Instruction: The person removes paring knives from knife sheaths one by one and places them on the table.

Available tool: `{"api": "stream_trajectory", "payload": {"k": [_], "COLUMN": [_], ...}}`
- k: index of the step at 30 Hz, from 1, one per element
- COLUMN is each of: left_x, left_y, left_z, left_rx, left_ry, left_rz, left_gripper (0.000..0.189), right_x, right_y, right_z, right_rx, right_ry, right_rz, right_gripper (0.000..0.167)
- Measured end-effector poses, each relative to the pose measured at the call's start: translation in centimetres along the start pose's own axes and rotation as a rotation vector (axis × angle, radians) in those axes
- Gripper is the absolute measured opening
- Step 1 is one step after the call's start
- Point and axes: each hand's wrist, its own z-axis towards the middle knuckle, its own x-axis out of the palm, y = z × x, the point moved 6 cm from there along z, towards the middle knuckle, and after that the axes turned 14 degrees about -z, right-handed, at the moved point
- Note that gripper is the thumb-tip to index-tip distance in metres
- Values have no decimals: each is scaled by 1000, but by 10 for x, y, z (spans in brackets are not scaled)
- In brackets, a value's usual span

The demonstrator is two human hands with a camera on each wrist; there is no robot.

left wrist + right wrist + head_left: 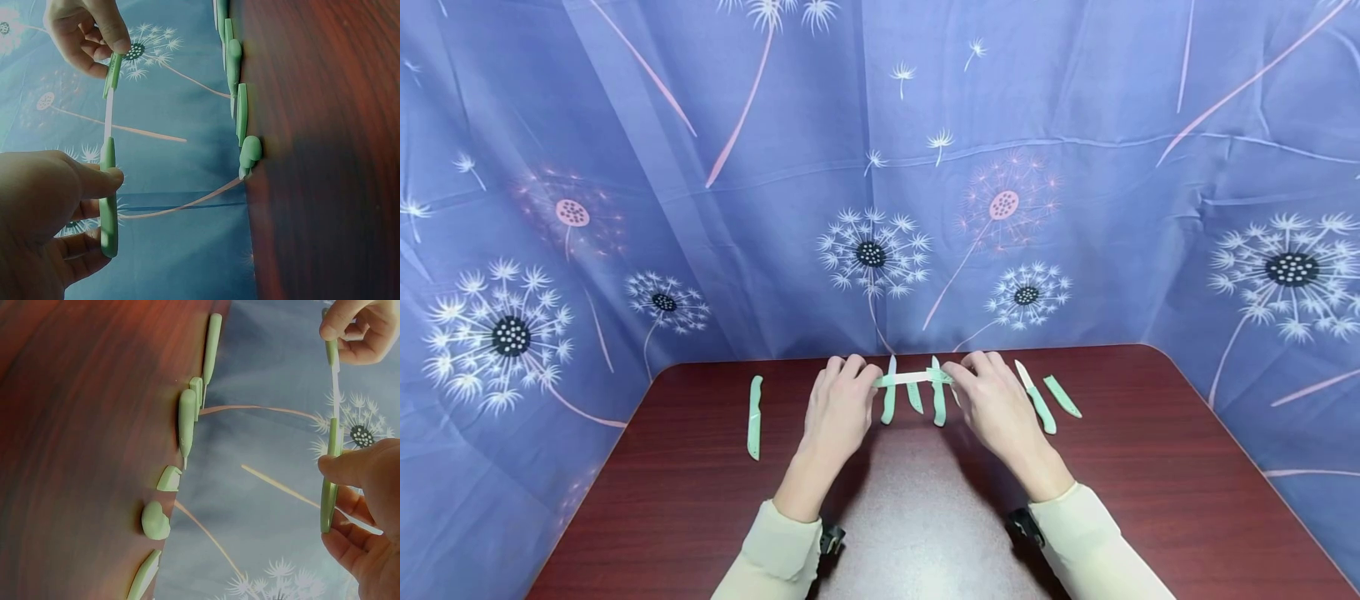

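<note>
In the head view my left hand [841, 404] and right hand [1000, 406] are raised above the far part of the table, with a small knife level between them. My left hand grips its green handle [109, 206], seen in the left wrist view. Between thumb and fingers my right hand pinches a green blade sheath [332, 462]. The tip of the white blade [109, 112] sits inside the sheath's mouth, and the rest of the blade shows bare. Below lie an unsheathed knife [889, 402], a sheath [914, 397] and another unsheathed knife [938, 402].
A sheathed green knife [755, 418] lies to the left on the dark red table [685, 500]. To the right are an unsheathed knife [1037, 404] and a loose sheath [1062, 397]. A blue dandelion-print curtain [775, 275] hangs behind the table's far edge.
</note>
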Motion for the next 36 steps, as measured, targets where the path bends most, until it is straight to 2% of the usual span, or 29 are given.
{"api": "stream_trajectory", "payload": {"k": [16, 29, 36], "left_x": [1, 0, -1], "left_y": [2, 4, 6], "left_z": [0, -1, -1], "left_rx": [8, 3, -29], "left_ry": [-13, -19, 6], "left_rz": [2, 6, 11], "left_gripper": [19, 18, 18], "right_x": [1, 1, 0], "right_y": [-2, -5, -6], "right_z": [1, 0, -1], "right_rx": [1, 32, 41], "right_ry": [-12, 9, 25], "right_rz": [1, -6, -12], "right_gripper": [26, 26, 29]}}
